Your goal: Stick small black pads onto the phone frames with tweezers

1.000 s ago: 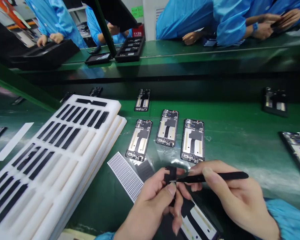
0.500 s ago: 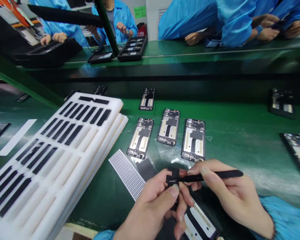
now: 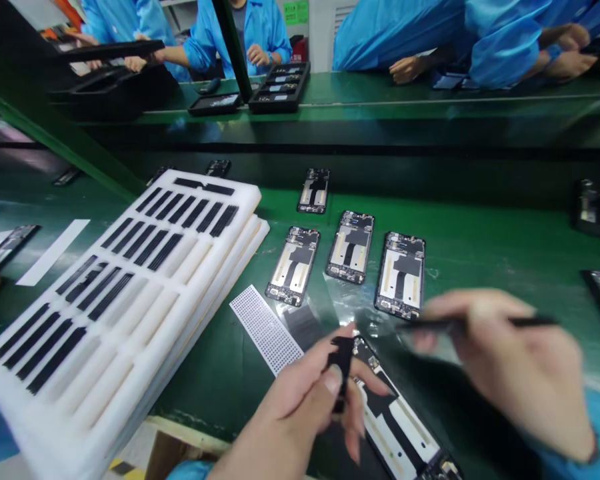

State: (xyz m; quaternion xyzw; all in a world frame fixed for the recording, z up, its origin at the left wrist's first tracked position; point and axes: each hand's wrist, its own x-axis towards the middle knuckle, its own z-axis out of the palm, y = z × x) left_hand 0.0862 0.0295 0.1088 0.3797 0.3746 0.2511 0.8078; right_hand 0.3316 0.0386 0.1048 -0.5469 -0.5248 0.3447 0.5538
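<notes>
My left hand pinches a black flex cable between thumb and fingers. Beneath and beside that hand lies an opened phone, its inner side up. My right hand, smeared by motion, is at the right with black tweezers in its fingers; the tips point left and are apart from the flex cable. Just beyond the hands are more opened phones, one nearest the tweezers, another left of it. A white sheet of small black dots lies left of my left hand.
Stacked white foam trays with black strips in slots fill the left side. More phones lie further back and at the right edge. A green post rises at left. Several co-workers in blue sleeves sit across the raised shelf.
My right hand has drawn the tweezers away to the right from the flex cable. My left hand still holds the cable. The view has shifted somewhat, showing more of the phone beneath.
</notes>
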